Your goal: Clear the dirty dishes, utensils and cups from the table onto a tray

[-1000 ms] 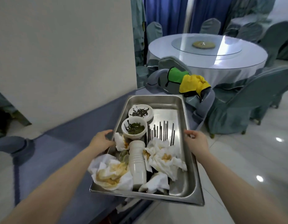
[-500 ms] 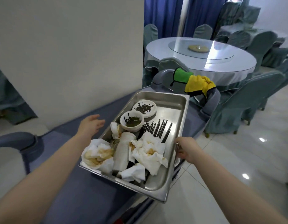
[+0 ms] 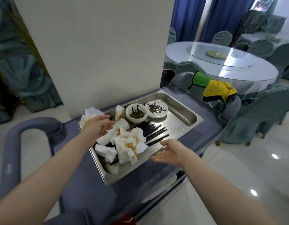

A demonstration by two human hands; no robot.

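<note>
A steel tray [image 3: 186, 111] lies on top of a grey-blue service cart [image 3: 95, 189]. In it are a white bowl with green sauce [image 3: 136, 114], a saucer smeared dark [image 3: 156, 109], several black chopsticks [image 3: 155, 133], a stack of white cups lying on its side [image 3: 113, 132] and crumpled stained napkins [image 3: 130, 143]. My left hand [image 3: 98, 126] hovers open over the tray's left end, above the cups. My right hand [image 3: 168, 152] is open, palm up, beside the tray's near rim and holds nothing.
A white wall [image 3: 98, 51] stands just behind the cart. A green and yellow cloth [image 3: 216, 87] hangs on the cart's far handle. Beyond are a round table with a glass turntable [image 3: 221, 62] and covered chairs [image 3: 260, 114]. Glossy floor lies to the right.
The tray, carried by both hands a second ago, now rests on the cart. First the left hand, then the right, let go of its rim; both are now open.
</note>
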